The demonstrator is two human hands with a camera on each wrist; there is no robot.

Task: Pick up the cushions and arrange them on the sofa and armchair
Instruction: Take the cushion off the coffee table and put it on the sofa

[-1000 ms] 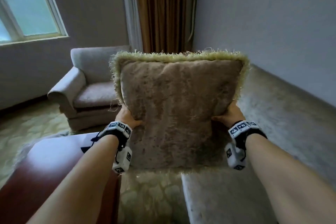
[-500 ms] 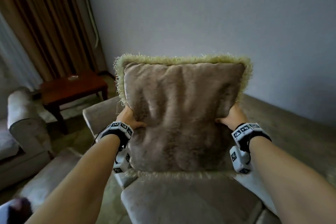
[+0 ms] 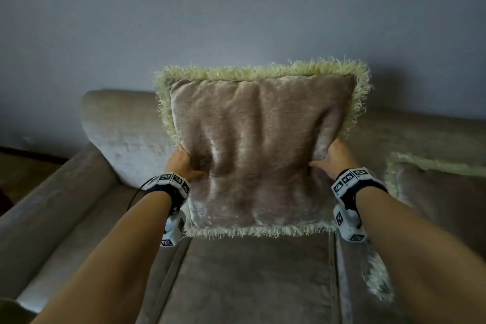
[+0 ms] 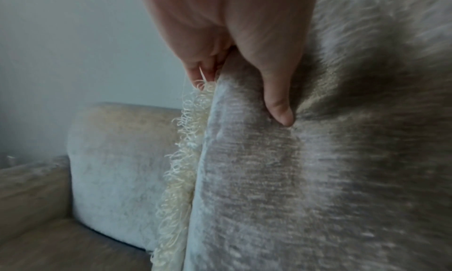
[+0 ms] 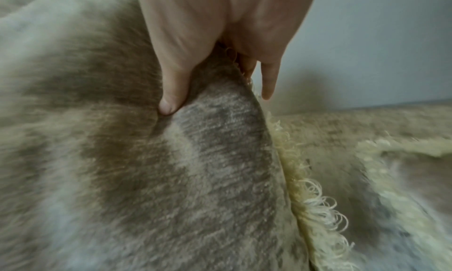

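Two cushions in view. Cushion one, the held cushion (image 3: pixel 259 150), tan velvet with a pale fringe on all four edges, stands upright in the air above the sofa (image 3: pixel 126 129) seat, its top edge in front of the wall (image 3: pixel 236 13). Whether its lower fringe touches the seat cannot be told.

Two hands on it, one per side edge. The left hand (image 3: pixel 181 164) grips the left edge: in the left wrist view the thumb (image 4: pixel 276 93) presses into the front face while the fingers (image 4: pixel 203 70) wrap behind the fringe. The right hand (image 3: pixel 332 158) grips the right edge likewise: thumb (image 5: pixel 172 93) dug into the front, fingers (image 5: pixel 269 77) behind the edge, one of them standing straight past the fringe.

Cushion two, the second cushion (image 3: pixel 434 192), same fringe, leans against the sofa back to the right of the held one, partly hidden by the right forearm.

One sofa armrest (image 3: pixel 60 208) shows at left. Each wrist carries one marker-covered band (image 3: pixel 168 183).
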